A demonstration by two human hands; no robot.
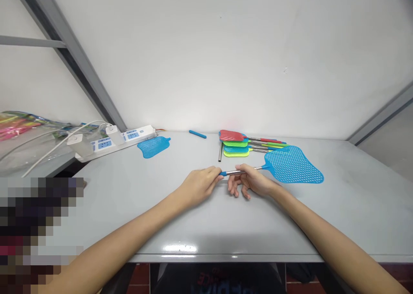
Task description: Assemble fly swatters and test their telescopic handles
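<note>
A blue fly swatter [292,165] with a metal rod is held level just above the table, its perforated head to the right. My left hand [203,183] is closed round its blue handle, most of which the fingers hide. Along the metal rod, my right hand [250,180] has its thumb and palm side against the shaft, with the lower fingers loosely curled beneath. Behind the hands lie a short metal tube [220,151] and a pile of fly swatters [237,144] in red, green, blue and yellow.
A loose blue swatter head [154,147] lies at the left, beside a white power strip [112,142] with plugged-in chargers. A blue handle tube [197,134] rests near the wall. Plastic bags [29,133] are at the far left. The grey table's front edge [232,257] runs before me.
</note>
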